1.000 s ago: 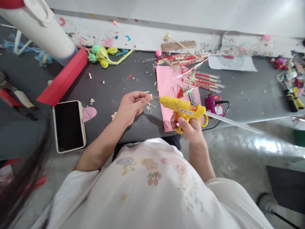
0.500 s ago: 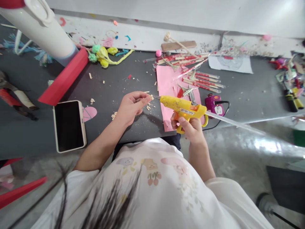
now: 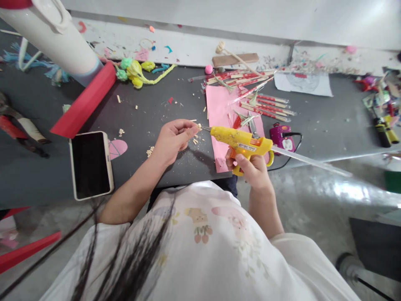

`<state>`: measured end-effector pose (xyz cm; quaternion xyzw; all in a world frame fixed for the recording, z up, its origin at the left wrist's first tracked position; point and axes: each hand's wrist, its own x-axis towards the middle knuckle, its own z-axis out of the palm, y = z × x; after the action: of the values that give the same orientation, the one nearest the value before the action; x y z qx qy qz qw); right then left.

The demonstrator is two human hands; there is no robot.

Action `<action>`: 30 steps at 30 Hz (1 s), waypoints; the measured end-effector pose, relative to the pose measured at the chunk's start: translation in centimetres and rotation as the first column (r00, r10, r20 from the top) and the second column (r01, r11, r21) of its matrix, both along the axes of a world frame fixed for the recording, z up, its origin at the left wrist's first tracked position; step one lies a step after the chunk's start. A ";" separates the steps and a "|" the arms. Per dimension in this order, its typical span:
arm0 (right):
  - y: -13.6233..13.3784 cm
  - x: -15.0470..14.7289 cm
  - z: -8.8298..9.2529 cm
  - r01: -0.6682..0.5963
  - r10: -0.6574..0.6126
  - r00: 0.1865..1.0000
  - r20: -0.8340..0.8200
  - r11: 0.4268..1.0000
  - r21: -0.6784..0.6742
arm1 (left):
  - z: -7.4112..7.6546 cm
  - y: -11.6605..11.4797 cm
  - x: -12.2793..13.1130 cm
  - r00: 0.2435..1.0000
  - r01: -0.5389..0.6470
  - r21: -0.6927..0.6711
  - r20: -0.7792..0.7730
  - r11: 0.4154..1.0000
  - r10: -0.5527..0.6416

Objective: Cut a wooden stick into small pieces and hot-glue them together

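My right hand [image 3: 250, 167] is wrapped round the handle of a yellow hot glue gun [image 3: 241, 140], with a clear glue stick [image 3: 310, 161] jutting from its back end. The gun's nozzle points left. Right at its tip, a small pale wooden piece [image 3: 199, 126] is pinched between the thumb and fingers of my left hand [image 3: 175, 140]. Whether the nozzle touches the piece I cannot tell. Short bits of cut wooden stick [image 3: 196, 141] lie on the dark table just beyond my left fingers, and a small heap of them [image 3: 150, 151] lies beside my left wrist.
Under the gun lies pink paper [image 3: 219, 108], with red-wrapped sticks [image 3: 266, 106] behind it. A purple box with a black cord [image 3: 282, 138] stands to the right. On the left are a phone [image 3: 92, 165], a red bar [image 3: 84, 100], a white bottle [image 3: 62, 42] and pliers [image 3: 19, 125].
Both hands hold nearly the same place. The glue gun has shifted very slightly to the right, and the glue stick's rear end has moved a little with it.
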<state>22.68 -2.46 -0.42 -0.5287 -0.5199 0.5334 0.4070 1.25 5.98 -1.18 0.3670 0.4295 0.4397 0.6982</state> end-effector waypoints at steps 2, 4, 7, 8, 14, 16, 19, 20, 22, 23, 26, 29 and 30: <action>0.0 0.0 0.0 0.000 0.000 1.000 0.003 1.000 0.002 | 0.0 0.0 0.0 1.000 0.001 -0.004 -0.005 1.000 -0.001; 0.0 0.1 0.0 0.003 -0.003 1.000 0.012 1.000 0.000 | 0.0 0.0 0.0 1.000 0.001 -0.007 -0.006 1.000 -0.002; 0.0 0.1 0.0 0.002 -0.002 1.000 0.026 1.000 0.001 | 0.0 0.0 0.0 1.000 0.001 -0.009 0.008 1.000 -0.001; 0.1 0.1 0.0 0.000 -0.001 1.000 0.028 1.000 0.005 | 0.0 0.0 0.0 1.000 0.001 -0.009 0.010 1.000 -0.001; 0.2 0.0 0.0 -0.024 0.024 1.000 0.007 0.999 0.029 | -0.4 0.1 -0.1 1.000 0.011 0.003 0.014 1.000 -0.011; 0.2 0.1 0.0 -0.031 0.031 0.999 -0.016 0.999 0.037 | -0.4 0.1 -0.1 1.000 0.010 0.004 0.011 1.000 -0.010; 0.2 0.1 0.0 -0.032 0.034 0.999 -0.026 0.999 0.043 | -0.2 0.1 0.0 1.000 0.006 -0.002 0.005 1.000 -0.006; 0.2 0.1 0.0 -0.030 0.031 0.999 -0.023 0.999 0.039 | -0.2 0.1 0.0 1.000 0.005 -0.006 0.005 1.000 -0.005; 0.2 0.1 0.0 -0.026 0.027 0.999 -0.019 0.999 0.033 | -0.2 0.1 0.0 1.000 0.006 -0.008 0.008 1.000 -0.006; 0.1 0.1 0.0 -0.025 0.025 0.999 -0.021 0.999 0.031 | -0.2 0.1 0.0 1.000 0.006 -0.007 0.010 1.000 -0.006; 0.1 0.1 0.0 -0.022 0.024 0.999 -0.036 0.999 0.034 | -0.3 0.1 0.0 1.000 0.002 -0.003 0.016 1.000 -0.002; 0.1 0.2 -0.1 -0.024 0.025 0.999 -0.042 0.999 0.043 | -0.3 0.1 0.0 1.000 -0.006 -0.003 0.019 1.000 0.006; 0.0 0.2 -0.1 -0.023 0.025 0.999 -0.041 0.999 0.043 | -0.3 0.1 0.0 1.000 -0.007 0.000 0.021 1.000 0.007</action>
<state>22.86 -2.41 -0.51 -0.5023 -0.5289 0.5380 0.4225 1.25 6.12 -1.51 0.3610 0.4236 0.4457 0.7011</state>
